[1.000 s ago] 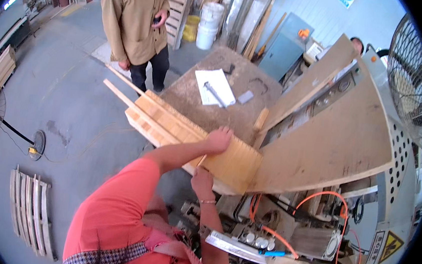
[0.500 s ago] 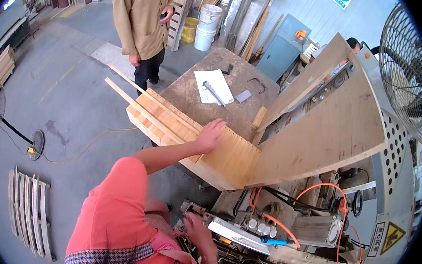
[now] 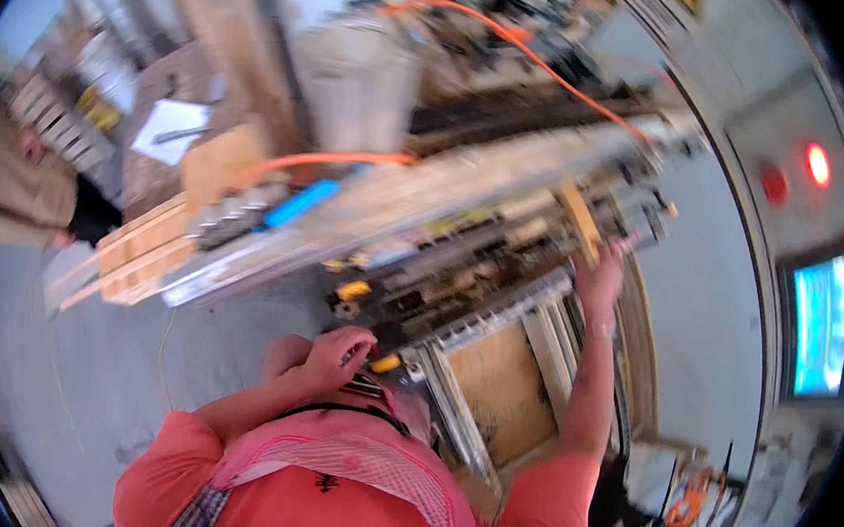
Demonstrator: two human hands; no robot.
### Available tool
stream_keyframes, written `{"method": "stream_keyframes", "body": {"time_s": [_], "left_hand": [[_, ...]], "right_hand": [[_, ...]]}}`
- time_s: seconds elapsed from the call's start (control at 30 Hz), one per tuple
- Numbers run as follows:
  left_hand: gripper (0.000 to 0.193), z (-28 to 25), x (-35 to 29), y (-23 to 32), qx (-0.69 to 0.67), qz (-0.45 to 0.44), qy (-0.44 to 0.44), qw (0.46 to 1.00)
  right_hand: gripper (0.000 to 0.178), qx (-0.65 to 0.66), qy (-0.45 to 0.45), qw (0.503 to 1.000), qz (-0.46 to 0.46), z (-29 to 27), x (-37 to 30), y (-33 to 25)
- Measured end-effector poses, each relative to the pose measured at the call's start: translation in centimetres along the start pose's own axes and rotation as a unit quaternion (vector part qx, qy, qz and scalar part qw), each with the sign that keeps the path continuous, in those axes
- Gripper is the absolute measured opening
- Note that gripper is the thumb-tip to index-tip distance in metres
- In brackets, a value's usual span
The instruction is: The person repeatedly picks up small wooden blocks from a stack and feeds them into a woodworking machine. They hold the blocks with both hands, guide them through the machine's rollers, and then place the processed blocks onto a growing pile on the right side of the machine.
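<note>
My right arm stretches forward to the machine [image 3: 428, 309]. The right hand [image 3: 599, 276] closes around the near end of a short, pale wooden strip [image 3: 577, 220], which lies across the machine's rails; motion blurs the fingers. Close to my waist, at the machine's near left corner, is my left hand [image 3: 339, 355] with its fingers curled. Whatever those fingers may hold is hidden. A blue handle [image 3: 302, 204] and an orange hose [image 3: 341, 159] sit on the machine's upper side.
Slotted wooden boards [image 3: 147, 250] rest at the left beside a workbench with white paper [image 3: 170, 131]. Another person [image 3: 12, 183] stands at far left. To the right are a lit screen [image 3: 818, 323] and a glowing red lamp [image 3: 817, 165]. A wooden panel [image 3: 496, 390] lies below the rails.
My view has swung right toward the machine. The left hand has left the slotted boards and come back to my waist. My right hand has reached out to the wooden strip.
</note>
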State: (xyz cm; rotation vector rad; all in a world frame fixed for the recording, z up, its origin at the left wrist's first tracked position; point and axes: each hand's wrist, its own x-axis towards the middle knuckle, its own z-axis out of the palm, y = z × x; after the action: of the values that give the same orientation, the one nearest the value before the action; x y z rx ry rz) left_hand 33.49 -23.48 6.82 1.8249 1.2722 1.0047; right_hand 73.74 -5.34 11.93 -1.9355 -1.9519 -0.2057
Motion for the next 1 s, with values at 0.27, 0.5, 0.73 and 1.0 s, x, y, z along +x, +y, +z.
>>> {"method": "stream_keyframes", "body": {"time_s": [0.27, 0.5, 0.73, 1.0], "left_hand": [[0.016, 6.4, 2.3, 1.1, -0.016, 0.043, -0.069, 0.997], [0.016, 7.0, 2.5, 0.4, 0.02, 0.048, -0.024, 0.998], [0.016, 6.9, 2.9, 0.4, 0.006, 0.029, -0.041, 0.999], [0.017, 7.6, 3.5, 1.2, -0.045, -0.026, -0.068, 0.996]], "right_hand": [[0.054, -0.067, -0.153, 0.983, 0.082, 3.4, 4.2, 5.3], [0.046, -0.051, -0.184, 0.976, 0.103, 6.5, 6.5, 6.7], [0.041, -0.095, -0.195, 0.973, 0.075, 6.3, 6.5, 7.3], [0.048, 0.441, -0.224, 0.844, 0.209, -5.1, -2.2, 6.8]]}}
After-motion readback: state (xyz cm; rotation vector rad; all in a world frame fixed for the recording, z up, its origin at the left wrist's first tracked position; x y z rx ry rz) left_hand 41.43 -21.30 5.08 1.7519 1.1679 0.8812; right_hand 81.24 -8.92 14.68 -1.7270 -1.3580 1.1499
